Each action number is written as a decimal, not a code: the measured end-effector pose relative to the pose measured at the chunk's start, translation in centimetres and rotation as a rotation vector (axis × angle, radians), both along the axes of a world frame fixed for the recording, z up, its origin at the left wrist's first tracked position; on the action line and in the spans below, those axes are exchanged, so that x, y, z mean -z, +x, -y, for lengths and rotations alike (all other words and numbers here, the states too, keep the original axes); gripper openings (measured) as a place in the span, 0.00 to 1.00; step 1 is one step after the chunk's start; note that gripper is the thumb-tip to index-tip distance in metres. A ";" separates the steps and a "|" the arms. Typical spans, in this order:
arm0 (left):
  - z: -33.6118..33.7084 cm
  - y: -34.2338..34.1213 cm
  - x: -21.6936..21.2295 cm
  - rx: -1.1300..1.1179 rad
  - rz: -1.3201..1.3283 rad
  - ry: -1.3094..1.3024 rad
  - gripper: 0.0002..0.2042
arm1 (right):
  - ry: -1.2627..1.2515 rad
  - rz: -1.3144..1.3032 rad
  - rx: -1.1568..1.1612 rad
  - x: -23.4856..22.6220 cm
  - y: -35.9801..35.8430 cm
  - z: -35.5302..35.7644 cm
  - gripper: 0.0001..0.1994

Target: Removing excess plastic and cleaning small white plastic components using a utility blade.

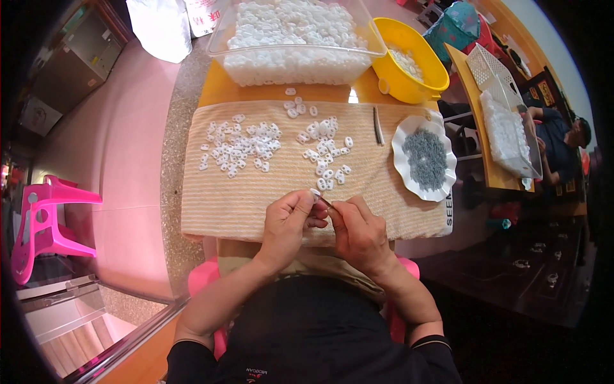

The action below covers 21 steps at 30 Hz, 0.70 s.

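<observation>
Over the near edge of a striped beige towel [224, 205], my left hand [286, 224] is closed, pinching a small white plastic piece [314, 192] between thumb and fingers. My right hand [361, 233] is closed around a thin dark stick-like tool [326, 203], its tip at the white piece. The fingers partly hide the tool, and I cannot make out its kind. Just beyond my hands lies a loose group of white two-holed pieces [327, 150]. A larger heap of white pieces [246, 146] spreads to the left.
Right of my hands, a white scalloped plate [400, 163] holds small grey pieces [427, 160]. A slim dark rod [378, 127] lies nearby. Behind stand a clear bin [297, 56] of white pieces and a yellow basket [416, 93]. Another person [556, 144] sits at the right. A pink stool [48, 217] stands left.
</observation>
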<state>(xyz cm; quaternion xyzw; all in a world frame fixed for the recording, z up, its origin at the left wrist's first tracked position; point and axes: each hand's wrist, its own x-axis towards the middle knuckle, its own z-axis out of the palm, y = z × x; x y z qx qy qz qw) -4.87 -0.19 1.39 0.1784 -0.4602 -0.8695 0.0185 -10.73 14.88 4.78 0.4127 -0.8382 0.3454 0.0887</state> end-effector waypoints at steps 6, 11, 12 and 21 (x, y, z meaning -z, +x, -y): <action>0.2 -0.1 0.1 0.005 0.003 0.028 0.11 | -0.005 -0.011 0.019 0.5 -0.1 -0.1 0.08; 0.0 -0.1 -0.5 0.000 0.024 -0.015 0.10 | 0.086 -0.234 -0.039 0.1 -0.3 -0.7 0.11; 0.0 -0.1 -0.5 -0.007 0.018 -0.040 0.10 | 0.131 -0.274 -0.068 -0.1 -0.3 -0.8 0.13; -0.1 0.0 -0.6 -0.024 -0.026 -0.075 0.10 | 0.136 -0.304 -0.071 -0.1 0.0 -0.6 0.14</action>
